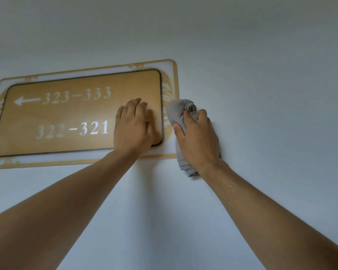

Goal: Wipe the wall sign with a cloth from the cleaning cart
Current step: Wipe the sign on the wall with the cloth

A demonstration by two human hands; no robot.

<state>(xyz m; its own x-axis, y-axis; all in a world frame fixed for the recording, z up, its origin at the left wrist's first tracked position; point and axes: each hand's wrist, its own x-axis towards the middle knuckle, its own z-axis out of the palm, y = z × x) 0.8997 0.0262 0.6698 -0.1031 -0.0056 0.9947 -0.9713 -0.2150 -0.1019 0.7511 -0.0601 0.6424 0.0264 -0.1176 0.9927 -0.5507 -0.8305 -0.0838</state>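
A gold wall sign point(66, 114) with white room numbers, an arrow and an ornate pale border hangs on the wall at the left. My left hand point(133, 127) lies flat on the sign's lower right corner, fingers apart, holding nothing. My right hand point(197, 139) grips a bunched grey cloth point(176, 112) and presses it against the sign's right edge and the wall beside it. Part of the cloth hangs below my palm.
A plain white wall point(261, 75) fills the view around the sign. Both of my bare forearms reach up from the bottom corners of the frame.
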